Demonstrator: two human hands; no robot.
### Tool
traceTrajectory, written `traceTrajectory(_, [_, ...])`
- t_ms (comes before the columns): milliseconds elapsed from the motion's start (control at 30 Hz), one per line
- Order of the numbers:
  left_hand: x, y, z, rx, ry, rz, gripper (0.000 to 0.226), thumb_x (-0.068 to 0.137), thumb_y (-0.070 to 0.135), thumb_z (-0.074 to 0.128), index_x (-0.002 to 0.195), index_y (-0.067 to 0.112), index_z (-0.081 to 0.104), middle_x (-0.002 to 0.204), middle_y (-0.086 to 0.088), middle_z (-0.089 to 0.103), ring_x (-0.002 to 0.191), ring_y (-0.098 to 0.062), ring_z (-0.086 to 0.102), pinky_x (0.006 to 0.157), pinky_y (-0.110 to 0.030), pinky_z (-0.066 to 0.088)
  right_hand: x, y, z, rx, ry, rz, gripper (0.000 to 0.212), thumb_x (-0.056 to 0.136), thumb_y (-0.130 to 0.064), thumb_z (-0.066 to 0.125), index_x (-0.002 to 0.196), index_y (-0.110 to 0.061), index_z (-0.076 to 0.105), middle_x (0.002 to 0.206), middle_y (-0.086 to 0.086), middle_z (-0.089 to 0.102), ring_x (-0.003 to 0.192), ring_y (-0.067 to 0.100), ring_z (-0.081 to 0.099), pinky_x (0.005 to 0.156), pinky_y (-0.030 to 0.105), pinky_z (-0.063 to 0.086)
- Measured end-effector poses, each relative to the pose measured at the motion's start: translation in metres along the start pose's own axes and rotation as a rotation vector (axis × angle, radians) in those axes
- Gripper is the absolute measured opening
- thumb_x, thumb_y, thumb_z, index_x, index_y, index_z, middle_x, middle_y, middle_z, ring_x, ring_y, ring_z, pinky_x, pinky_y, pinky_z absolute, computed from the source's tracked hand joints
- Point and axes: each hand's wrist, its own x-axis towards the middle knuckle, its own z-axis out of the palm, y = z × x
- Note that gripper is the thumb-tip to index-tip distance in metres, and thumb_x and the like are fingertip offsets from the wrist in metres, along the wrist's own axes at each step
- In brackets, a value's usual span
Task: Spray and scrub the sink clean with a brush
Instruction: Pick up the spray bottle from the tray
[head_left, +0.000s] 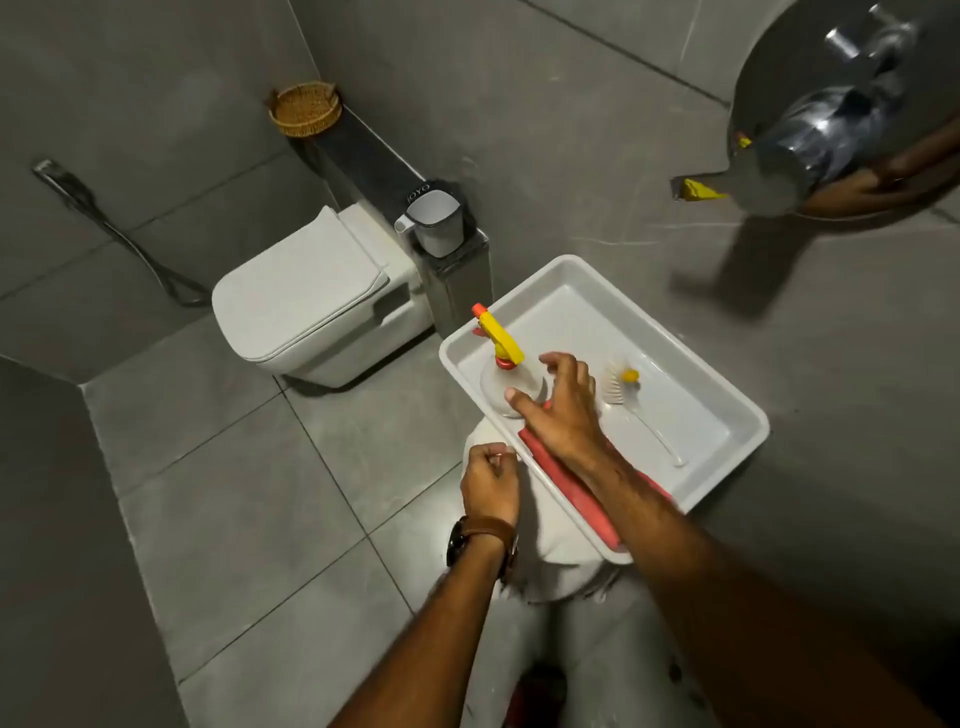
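Observation:
A white rectangular sink (587, 291) sits at centre right on a white pedestal. Inside it stands a pale spray bottle (501, 387) with a yellow trigger head and orange nozzle. A brush (621, 387) with white bristles, a yellow cap and a clear handle lies to its right. A red cloth (569, 493) lies along the sink's near edge. My right hand (563, 405) hovers with fingers spread just right of the bottle, thumb near its body. My left hand (488, 480) is curled into a fist by the sink's near left corner, with nothing visible in it.
A closed white toilet (301, 299) stands to the left, with a hose sprayer on the wall. On the ledge behind are a grey cup (434, 221) and a wicker basket (305, 109). A round mirror with a chrome tap (831, 124) hangs at upper right. Grey floor tiles lie below.

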Motion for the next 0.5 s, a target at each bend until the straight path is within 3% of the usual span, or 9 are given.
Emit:
traceTrajectory(133, [0.011,-0.002,0.004,-0.041,-0.034,0.011,0.021,0.090,0.029,0.067,0.107,0.029,0.054,0.086,0.004,0.068,0.086,-0.022,0.070,0.085,-0.047,0.058,0.035,-0.018,0.020,0.082,-0.087,0.031,0.077,0.082,-0.038,0.078,0.148,-0.038,0.039,0.143,0.006,0.045,0.132,0.029,0.042,0.099,0.034,0.034])
traceTrajectory(200, [0.017,-0.004,0.005,-0.042,-0.055,0.013,0.023,0.090,0.025,0.069,0.107,0.029,0.055,0.082,0.005,0.067,0.083,-0.021,0.070,0.084,-0.045,0.059,0.047,-0.022,0.027,0.072,-0.135,-0.025,0.072,0.087,-0.034,0.075,0.151,-0.038,0.043,0.135,0.008,0.054,0.126,0.029,0.050,0.105,0.040,0.044])
traceTrajectory(333, [0.023,0.000,0.000,0.007,-0.047,0.020,0.021,0.090,0.014,0.068,0.102,0.028,0.059,0.075,0.004,0.066,0.073,-0.019,0.069,0.079,-0.041,0.061,0.050,-0.024,0.027,0.110,-0.183,-0.116,0.047,0.093,-0.030,0.073,0.138,-0.023,0.063,0.106,0.004,0.073,0.100,0.024,0.068,0.096,0.046,0.056])
traceTrajectory(400, [0.022,0.005,-0.003,0.019,-0.009,0.040,0.018,0.092,0.014,0.064,0.105,0.026,0.060,0.084,0.001,0.068,0.078,-0.022,0.069,0.079,-0.043,0.061,0.042,-0.025,0.024,0.175,-0.167,-0.118,0.043,0.094,-0.030,0.072,0.135,-0.018,0.065,0.103,0.004,0.073,0.095,0.021,0.068,0.094,0.043,0.057])
traceTrajectory(500, [0.018,0.022,-0.005,-0.009,0.061,0.079,0.020,0.097,0.024,0.054,0.116,0.022,0.061,0.104,-0.004,0.070,0.096,-0.025,0.068,0.088,-0.048,0.058,0.028,-0.029,0.009,0.287,-0.149,-0.135,0.049,0.096,-0.028,0.070,0.144,-0.025,0.059,0.104,0.010,0.072,0.096,0.020,0.067,0.089,0.023,0.055])
